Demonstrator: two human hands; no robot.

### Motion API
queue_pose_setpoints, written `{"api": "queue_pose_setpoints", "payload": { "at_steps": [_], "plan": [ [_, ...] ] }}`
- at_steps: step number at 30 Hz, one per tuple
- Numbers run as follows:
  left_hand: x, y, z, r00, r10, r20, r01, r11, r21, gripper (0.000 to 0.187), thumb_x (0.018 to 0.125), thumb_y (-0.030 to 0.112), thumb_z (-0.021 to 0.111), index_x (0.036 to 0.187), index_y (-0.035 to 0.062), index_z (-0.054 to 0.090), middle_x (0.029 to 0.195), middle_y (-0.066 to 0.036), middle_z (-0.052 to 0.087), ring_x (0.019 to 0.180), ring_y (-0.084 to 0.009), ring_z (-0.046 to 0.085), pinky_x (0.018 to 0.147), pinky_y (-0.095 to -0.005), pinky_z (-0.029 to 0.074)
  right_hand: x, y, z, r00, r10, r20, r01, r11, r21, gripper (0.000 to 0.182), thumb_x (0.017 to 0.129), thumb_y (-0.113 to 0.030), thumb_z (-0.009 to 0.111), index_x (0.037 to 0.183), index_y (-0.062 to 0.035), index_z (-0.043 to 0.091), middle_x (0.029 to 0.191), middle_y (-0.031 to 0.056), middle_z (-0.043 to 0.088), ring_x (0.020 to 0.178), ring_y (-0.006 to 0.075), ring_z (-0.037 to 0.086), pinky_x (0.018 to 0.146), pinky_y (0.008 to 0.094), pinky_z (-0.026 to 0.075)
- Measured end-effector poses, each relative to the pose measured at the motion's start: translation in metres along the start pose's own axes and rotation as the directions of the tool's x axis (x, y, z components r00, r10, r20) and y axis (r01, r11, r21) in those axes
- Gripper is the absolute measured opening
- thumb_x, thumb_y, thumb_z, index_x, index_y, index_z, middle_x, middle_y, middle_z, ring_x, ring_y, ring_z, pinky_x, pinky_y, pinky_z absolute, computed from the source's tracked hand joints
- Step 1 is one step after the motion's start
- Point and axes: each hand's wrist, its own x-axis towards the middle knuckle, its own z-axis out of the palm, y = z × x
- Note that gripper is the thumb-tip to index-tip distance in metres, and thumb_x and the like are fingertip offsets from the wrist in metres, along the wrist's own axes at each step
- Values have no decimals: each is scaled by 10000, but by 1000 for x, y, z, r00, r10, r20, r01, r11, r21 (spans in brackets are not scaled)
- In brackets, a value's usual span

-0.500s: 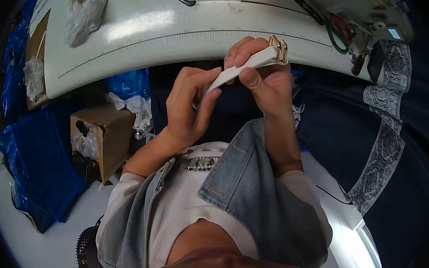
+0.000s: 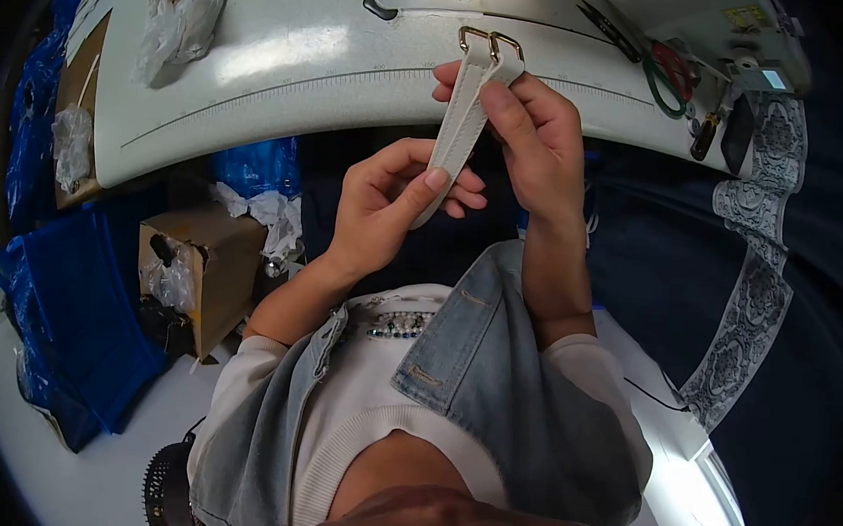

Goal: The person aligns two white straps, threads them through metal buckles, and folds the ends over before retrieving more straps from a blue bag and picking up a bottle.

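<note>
A white stitched strap (image 2: 462,129), folded into two layers, is held up between both hands near the front edge of the table. Two gold-coloured metal buckles (image 2: 491,45) sit at its upper end. My left hand (image 2: 387,197) grips the lower part, with the thumb on top and the fingers behind. My right hand (image 2: 538,139) pinches the upper part just below the buckles, thumb in front; some of its fingertips show on the far side of the strap.
The white table (image 2: 289,53) carries a plastic bag (image 2: 185,17), scissors (image 2: 671,80), a screwdriver (image 2: 706,134) and a dark flat object (image 2: 738,134). Patterned trim (image 2: 757,286) hangs at the right. A cardboard box (image 2: 211,263) and blue bag (image 2: 81,308) stand at the left.
The strap has turned from slanting to more upright, its buckles moving up and left. Its stitched face now shows. My left hand has moved slightly lower and rotated, its fingers behind the strap.
</note>
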Motion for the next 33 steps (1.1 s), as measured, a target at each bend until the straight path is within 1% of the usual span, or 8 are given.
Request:
{"api": "queue_pose_setpoints", "payload": {
  "at_steps": [3, 5, 9, 11, 12, 14, 26, 33],
  "plan": [
    [-1, 0, 1, 1000, -5, -7, 5, 999, -49, 234, 884, 128, 435, 1023, -54, 483, 894, -162, 595, 764, -193, 607, 665, -261, 479, -1, -3, 2, 997, 75, -38, -69, 990, 124, 269, 892, -158, 419, 1046, 27, 540, 905, 93, 607, 819, 107, 558, 740, 222, 436],
    [-1, -3, -1, 1000, 10, -7, -10, 999, -51, 237, 884, 132, 434, 1024, -53, 483, 893, -162, 596, 765, -193, 606, 663, -261, 479, -2, -5, -1, 996, 85, 30, -87, 994, 70, 306, 887, -157, 390, 1045, 75, 511, 959, 179, 586, 823, 176, 582, 720, 267, 466],
    [0, -7, -3, 999, 28, -36, -29, 999, -38, 221, 884, 141, 416, 988, -44, 478, 879, -177, 586, 710, -199, 594, 637, -271, 478, -4, -3, 1, 997, 63, 38, -67, 992, 110, 315, 881, -136, 381, 1078, 89, 480, 946, 205, 583, 820, 200, 589, 731, 283, 474],
    [0, -8, -7, 999, 38, -17, -39, 999, -34, 227, 885, 139, 419, 992, -48, 490, 864, -164, 594, 696, -172, 587, 634, -260, 474, -6, -1, 2, 1000, 19, 15, -21, 990, 142, 257, 880, -131, 428, 1043, 36, 535, 895, 128, 618, 801, 143, 591, 704, 260, 478],
    [0, -9, -9, 999, 50, 5, -50, 998, -29, 233, 886, 136, 421, 997, -51, 503, 850, -151, 602, 683, -146, 581, 631, -248, 470, -6, -1, 2, 1000, 19, 15, -21, 990, 142, 257, 880, -131, 428, 1043, 36, 535, 895, 128, 618, 801, 143, 591, 704, 260, 478],
    [-1, -11, -10, 999, 47, 13, -46, 998, -42, 228, 885, 132, 420, 986, -52, 510, 838, -148, 603, 671, -139, 574, 624, -245, 468, -6, -5, 1, 998, 52, 23, -55, 989, 134, 341, 872, -143, 395, 1114, 91, 453, 946, 227, 578, 830, 251, 600, 743, 323, 489],
    [-8, 7, -6, 993, -86, 83, 94, 991, -91, 248, 890, 126, 406, 983, -80, 508, 805, -170, 601, 669, -188, 608, 593, -264, 496, -4, -8, -4, 989, 149, -5, -140, 941, 307, 326, 871, -136, 413, 1112, 78, 459, 969, 245, 566, 836, 275, 603, 736, 346, 500],
    [-11, 11, -5, 989, -117, 86, 126, 985, -117, 260, 895, 121, 392, 1007, -87, 500, 828, -184, 601, 716, -213, 617, 631, -277, 509, -2, -9, -8, 988, 150, 24, -151, 965, 214, 321, 867, -135, 424, 1091, 89, 471, 942, 245, 575, 824, 275, 607, 734, 347, 503]
  ]
}}
